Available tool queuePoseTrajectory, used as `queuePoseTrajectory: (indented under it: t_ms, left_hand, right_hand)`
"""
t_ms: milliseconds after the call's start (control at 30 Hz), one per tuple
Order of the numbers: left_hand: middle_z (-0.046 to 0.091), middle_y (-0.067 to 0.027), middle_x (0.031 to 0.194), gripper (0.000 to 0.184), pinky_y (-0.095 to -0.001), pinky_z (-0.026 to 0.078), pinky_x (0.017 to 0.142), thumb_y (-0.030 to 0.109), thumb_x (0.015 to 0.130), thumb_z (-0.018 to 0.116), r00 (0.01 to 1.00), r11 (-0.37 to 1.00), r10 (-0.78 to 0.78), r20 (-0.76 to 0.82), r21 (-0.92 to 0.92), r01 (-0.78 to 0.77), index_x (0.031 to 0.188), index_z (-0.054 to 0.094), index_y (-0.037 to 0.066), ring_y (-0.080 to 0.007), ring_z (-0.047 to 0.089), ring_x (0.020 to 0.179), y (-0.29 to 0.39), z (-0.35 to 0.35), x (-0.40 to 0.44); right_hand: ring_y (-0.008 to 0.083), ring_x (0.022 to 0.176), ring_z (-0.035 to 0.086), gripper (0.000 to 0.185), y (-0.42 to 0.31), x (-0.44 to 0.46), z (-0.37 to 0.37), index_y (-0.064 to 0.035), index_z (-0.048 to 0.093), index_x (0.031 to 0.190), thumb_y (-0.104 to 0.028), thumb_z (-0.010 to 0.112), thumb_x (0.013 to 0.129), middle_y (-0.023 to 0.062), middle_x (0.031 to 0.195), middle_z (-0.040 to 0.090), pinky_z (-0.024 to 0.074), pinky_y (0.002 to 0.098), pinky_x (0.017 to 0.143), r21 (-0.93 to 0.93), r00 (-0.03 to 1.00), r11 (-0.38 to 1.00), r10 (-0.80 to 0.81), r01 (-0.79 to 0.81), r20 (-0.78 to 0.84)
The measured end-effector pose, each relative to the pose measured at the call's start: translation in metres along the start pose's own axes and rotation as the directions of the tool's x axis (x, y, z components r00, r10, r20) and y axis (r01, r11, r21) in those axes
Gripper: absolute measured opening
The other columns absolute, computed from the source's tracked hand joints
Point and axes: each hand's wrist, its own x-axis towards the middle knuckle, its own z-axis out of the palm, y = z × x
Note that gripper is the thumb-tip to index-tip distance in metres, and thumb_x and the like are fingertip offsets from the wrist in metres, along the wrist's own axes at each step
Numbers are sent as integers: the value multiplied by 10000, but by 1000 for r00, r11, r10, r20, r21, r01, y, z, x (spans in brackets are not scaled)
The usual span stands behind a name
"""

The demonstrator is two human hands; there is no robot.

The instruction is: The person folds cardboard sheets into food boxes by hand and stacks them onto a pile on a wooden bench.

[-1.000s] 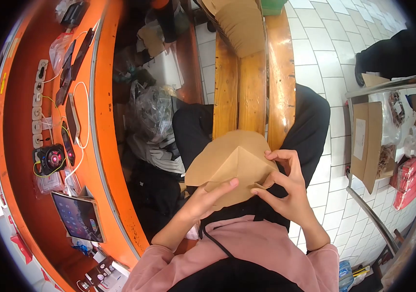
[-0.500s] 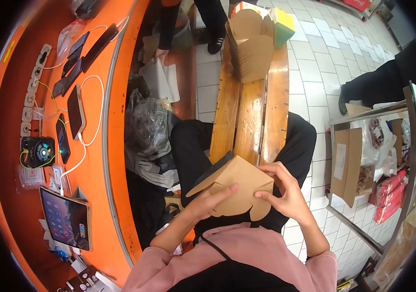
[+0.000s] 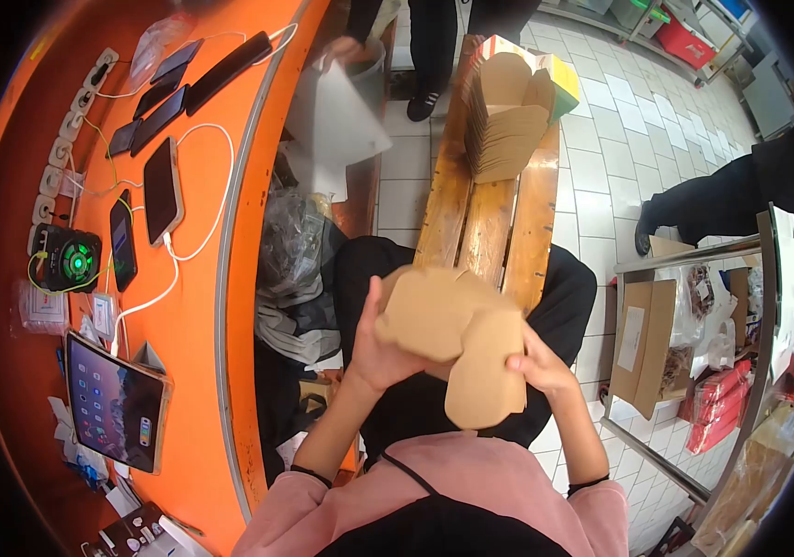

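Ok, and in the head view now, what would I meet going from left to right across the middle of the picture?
Green-lit fan, large phone with a white cable, clear plastic bag, left hand, brown carton, right hand, open cardboard box on the rack, red packages.

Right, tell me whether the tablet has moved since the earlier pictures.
No, the tablet stays in the same place near the fan on the orange counter.
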Motion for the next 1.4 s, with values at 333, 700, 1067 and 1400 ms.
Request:
queuePoseTrajectory:
  t_ms: [333,700,1067,1400]
  left_hand:
    - [501,-217,1066,458,-379,440,839,215,797,640,964,-239,125,236,950,-202,1127,441,-33,-352,518,1005,-68,8,-2]
    - [497,-93,1161,381,-230,351,903,64,888,433,944,410,313,-104,911,-36,1239,371,-71,-115,462,1060,-31,1,0]
    - [496,-80,1159,512,-276,366,918,60,830,599,948,495,267,-173,869,19,1273,358,-27,-136,458,1090,-35,18,5]
    - [532,-79,1138,423,-267,397,900,48,829,598,969,730,81,-233,676,102,1210,439,-48,-126,504,1044,-35,34,-6]
  right_hand:
    - [239,1249,299,675,23,20,25,-96,60,1403,-209,499,903,161,1360,272,297,343,1006,242,776,949,-4,202,-630]
    - [248,1173,424,725,-22,-2,-33,-91,258,1352,-113,667,754,133,1299,370,357,343,963,-241,791,945,-319,222,-522]
    - [294,1088,492,432,-35,-15,17,-64,566,1107,-64,700,696,109,1104,534,365,405,954,-927,606,336,-706,-169,-366]
    - [245,1036,533,354,-49,-8,39,-58,614,1051,-103,682,707,72,1105,580,405,399,890,-964,756,225,-653,143,-40]
